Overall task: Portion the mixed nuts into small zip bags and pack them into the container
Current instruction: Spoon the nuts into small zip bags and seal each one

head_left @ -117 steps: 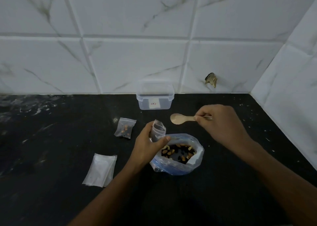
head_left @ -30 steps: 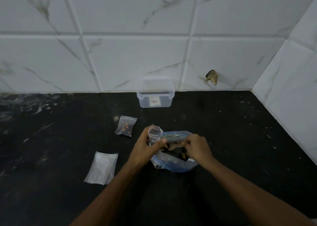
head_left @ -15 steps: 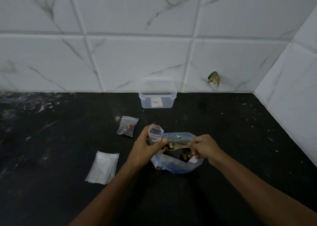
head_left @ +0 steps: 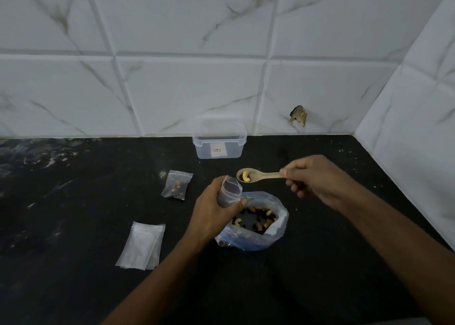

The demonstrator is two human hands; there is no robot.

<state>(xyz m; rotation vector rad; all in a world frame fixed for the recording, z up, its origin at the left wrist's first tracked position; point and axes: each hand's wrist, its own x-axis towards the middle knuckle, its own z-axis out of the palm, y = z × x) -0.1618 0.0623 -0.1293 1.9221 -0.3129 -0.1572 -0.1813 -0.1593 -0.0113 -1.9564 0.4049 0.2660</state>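
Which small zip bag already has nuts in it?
The filled zip bag lying flat left of the left hand; the held bag looks empty, and so does the flat stack.

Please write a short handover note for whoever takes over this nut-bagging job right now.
Left hand grips an open small zip bag, upright, beside the big nut bag.
Right hand pinches the spoon by its handle; its bowl holds a cashew and hangs just above the small bag's mouth.
Done: one filled bag lies on the counter, left of the hands.
Left: tip this scoop in, finish and seal the bag, fill more from the stack of empty bags, then pack them into the container by the wall, which seems to hold no bags yet.
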